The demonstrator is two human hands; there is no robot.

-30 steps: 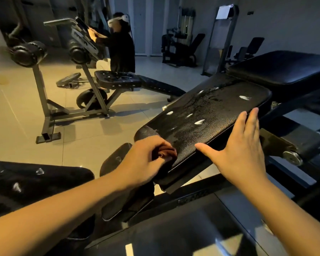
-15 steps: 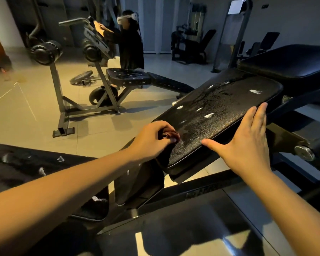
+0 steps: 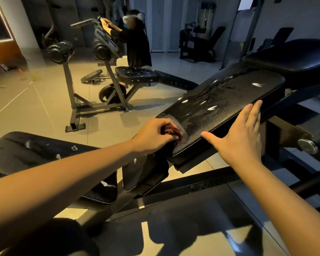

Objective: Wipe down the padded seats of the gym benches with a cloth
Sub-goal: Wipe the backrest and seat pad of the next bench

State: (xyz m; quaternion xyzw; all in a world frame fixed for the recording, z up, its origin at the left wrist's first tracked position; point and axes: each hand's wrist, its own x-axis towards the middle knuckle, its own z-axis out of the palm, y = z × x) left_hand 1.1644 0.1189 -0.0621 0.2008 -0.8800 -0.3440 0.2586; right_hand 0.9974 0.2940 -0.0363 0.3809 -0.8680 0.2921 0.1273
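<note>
The left hand (image 3: pixel 155 134) is closed around a bunched brownish cloth (image 3: pixel 169 130), pressing it on the near corner of the tilted black seat pad (image 3: pixel 227 106). The right hand (image 3: pixel 242 133) lies open and flat on the pad's near edge, beside the cloth, holding nothing and apparently steadying the pad. White foam spots and wet streaks cover the pad beyond the cloth, so wiping looks barely begun here. The next move likely calls for sweeping the cloth up the pad through those spots.

Tilted black padded seat (image 3: pixel 224 108), foam-flecked; bunched cloth (image 3: pixel 169 131) at its end.
</note>
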